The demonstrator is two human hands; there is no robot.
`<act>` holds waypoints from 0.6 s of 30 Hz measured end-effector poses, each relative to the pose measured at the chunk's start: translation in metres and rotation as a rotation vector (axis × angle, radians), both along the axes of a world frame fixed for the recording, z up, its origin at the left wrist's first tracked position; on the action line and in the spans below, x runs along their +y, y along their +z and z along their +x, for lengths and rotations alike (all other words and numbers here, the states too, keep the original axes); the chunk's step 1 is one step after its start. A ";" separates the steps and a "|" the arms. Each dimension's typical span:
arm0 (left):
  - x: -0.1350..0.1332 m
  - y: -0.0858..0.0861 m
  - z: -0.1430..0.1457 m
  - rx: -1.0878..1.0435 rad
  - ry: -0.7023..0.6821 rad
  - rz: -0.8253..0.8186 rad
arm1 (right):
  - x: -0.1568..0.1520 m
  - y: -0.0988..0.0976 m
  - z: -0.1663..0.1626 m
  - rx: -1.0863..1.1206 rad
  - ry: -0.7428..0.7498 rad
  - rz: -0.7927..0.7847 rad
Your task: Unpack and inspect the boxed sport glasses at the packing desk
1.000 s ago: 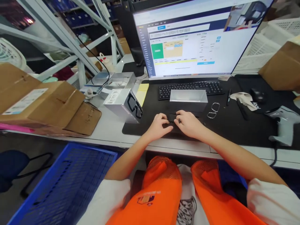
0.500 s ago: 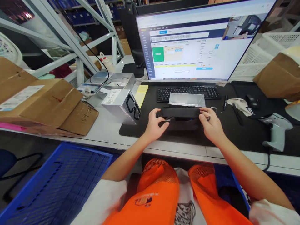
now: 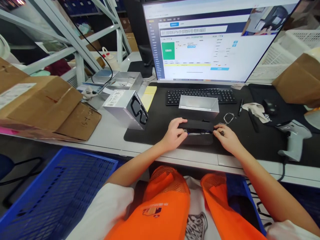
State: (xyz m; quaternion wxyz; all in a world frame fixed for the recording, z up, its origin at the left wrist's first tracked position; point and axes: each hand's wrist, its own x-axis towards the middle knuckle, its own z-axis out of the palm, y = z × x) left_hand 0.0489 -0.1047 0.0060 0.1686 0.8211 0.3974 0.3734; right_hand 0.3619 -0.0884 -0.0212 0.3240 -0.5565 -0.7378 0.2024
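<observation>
My left hand (image 3: 175,132) grips the left end of a long black case (image 3: 197,126) that lies on the black desk mat (image 3: 160,120). At the case's right end, my right hand (image 3: 226,138) pinches it with closed fingers. The lid sits almost down over the case's darker lower part. Just behind the case stands an open silver box tray (image 3: 199,103), in front of the keyboard (image 3: 200,95). A silver product box (image 3: 126,108) with glasses printed on its end lies to the left of my left hand.
A large monitor (image 3: 212,40) fills the back. Brown cartons (image 3: 42,103) lie at left, another carton (image 3: 298,80) at right. A mouse (image 3: 270,107), pen (image 3: 240,107), cloth (image 3: 256,108) and grey barcode scanner (image 3: 295,136) sit at right. A blue crate (image 3: 57,193) stands below the desk.
Both hands lifted the case's lid open half a second ago, then brought it down; now the lid is nearly shut and the hands sit lower, at the case's two ends.
</observation>
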 end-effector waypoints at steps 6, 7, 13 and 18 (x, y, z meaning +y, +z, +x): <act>0.024 -0.016 0.008 -0.126 0.071 -0.385 | -0.012 0.042 -0.029 -0.109 0.112 0.374; 0.024 -0.019 0.008 -0.144 0.055 -0.411 | -0.014 0.051 -0.038 -0.155 0.185 0.411; 0.008 -0.024 0.003 -0.141 -0.063 -0.390 | -0.012 0.077 -0.102 -0.479 0.461 0.352; 0.005 -0.018 -0.003 -0.135 -0.068 -0.454 | 0.001 0.070 -0.122 -0.661 0.545 0.381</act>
